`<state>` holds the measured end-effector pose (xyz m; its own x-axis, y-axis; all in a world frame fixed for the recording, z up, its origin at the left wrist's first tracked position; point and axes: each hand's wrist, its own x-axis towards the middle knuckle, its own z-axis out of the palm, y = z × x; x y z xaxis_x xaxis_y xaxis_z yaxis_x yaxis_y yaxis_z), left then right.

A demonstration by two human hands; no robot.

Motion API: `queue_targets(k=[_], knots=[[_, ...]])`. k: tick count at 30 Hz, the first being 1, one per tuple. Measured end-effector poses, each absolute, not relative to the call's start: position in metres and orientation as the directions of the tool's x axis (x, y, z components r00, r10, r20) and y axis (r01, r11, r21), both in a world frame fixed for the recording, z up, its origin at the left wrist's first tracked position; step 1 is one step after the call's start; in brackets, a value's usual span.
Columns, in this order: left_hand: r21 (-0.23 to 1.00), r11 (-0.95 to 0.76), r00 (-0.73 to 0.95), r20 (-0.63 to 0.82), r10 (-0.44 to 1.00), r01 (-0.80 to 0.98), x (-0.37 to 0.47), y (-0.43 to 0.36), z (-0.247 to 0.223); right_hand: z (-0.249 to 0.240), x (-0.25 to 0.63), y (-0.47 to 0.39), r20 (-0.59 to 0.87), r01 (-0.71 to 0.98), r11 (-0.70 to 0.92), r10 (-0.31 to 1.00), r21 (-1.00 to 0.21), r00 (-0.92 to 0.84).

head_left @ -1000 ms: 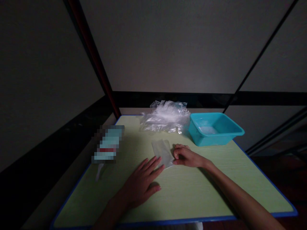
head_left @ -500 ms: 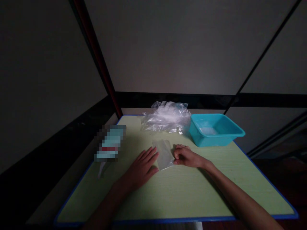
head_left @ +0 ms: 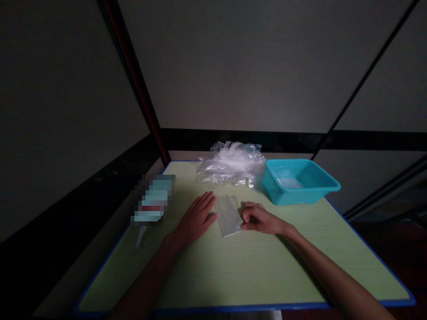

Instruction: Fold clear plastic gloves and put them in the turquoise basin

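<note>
A small clear plastic bag [head_left: 228,216] lies flat on the pale green table, between my hands. My left hand [head_left: 197,216] rests open and palm down at the bag's left edge, its fingers stretched out and pointing away from me. On the other side, my right hand [head_left: 258,218] is closed, with its thumb and curled fingers pinching the bag's right edge near the lower corner. The exact grip is partly hidden by the fingers.
A heap of crumpled clear plastic bags [head_left: 233,163] lies at the table's back edge. To its right stands a turquoise basin [head_left: 296,196] with something whitish inside. A pixelated object [head_left: 154,200] sits at the left edge. Blue trim borders the table [head_left: 253,275]; panels stand behind.
My left hand has slid forward and slightly left, uncovering more of the bag's left edge, and the bag lies a little straighter. My right hand has stayed in place.
</note>
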<state>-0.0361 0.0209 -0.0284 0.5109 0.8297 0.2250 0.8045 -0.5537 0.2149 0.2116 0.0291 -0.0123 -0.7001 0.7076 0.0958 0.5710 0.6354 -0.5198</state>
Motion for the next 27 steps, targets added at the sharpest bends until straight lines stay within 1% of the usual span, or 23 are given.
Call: queue_targets(k=[3, 7, 9, 10, 12, 15, 18, 21, 23, 27], knots=[[0.252, -0.615, 0.536, 0.318, 0.782, 0.747, -0.036, 0.009, -0.024, -0.014, 0.213, 0.032, 0.128, 0.497, 0.639, 0.679, -0.588, -0.722], [0.282, -0.725, 0.601, 0.415, 0.683, 0.628, -0.031, -0.007, -0.02, -0.015, 0.217, 0.034, 0.137, 0.411, 0.572, 0.685, -0.71, -0.716], [0.298, -0.755, 0.617, 0.441, 0.652, 0.584, -0.029, -0.01, -0.02, -0.011, 0.219, 0.033, 0.149, 0.4, 0.557, 0.698, -0.728, -0.701], [0.307, -0.762, 0.616, 0.453, 0.644, 0.571, -0.028, -0.011, -0.02, -0.007, 0.221, 0.031, 0.163, 0.399, 0.575, 0.691, -0.714, -0.705], [0.319, -0.767, 0.606, 0.476, 0.637, 0.556, -0.027, -0.011, -0.021, 0.0, 0.222, 0.028, 0.194, 0.41, 0.66, 0.644, -0.629, -0.74], [0.326, -0.776, 0.607, 0.487, 0.628, 0.54, -0.027, -0.009, -0.022, 0.011, 0.223, 0.021, 0.191, 0.419, 0.795, 0.538, -0.438, -0.821], [0.322, -0.781, 0.625, 0.472, 0.622, 0.535, -0.028, -0.008, -0.022, 0.016, 0.22, 0.016, 0.167, 0.426, 0.863, 0.478, -0.27, -0.862], [0.319, -0.781, 0.635, 0.457, 0.623, 0.536, -0.027, -0.009, -0.022, 0.015, 0.217, 0.014, 0.155, 0.424, 0.898, 0.438, -0.115, -0.886], [0.318, -0.781, 0.638, 0.452, 0.624, 0.538, -0.026, -0.009, -0.022, 0.014, 0.215, 0.013, 0.142, 0.419, 0.907, 0.422, -0.054, -0.895], [0.318, -0.784, 0.642, 0.451, 0.62, 0.534, -0.026, -0.009, -0.021, 0.011, 0.212, 0.011, 0.126, 0.415, 0.91, 0.413, -0.006, -0.902]])
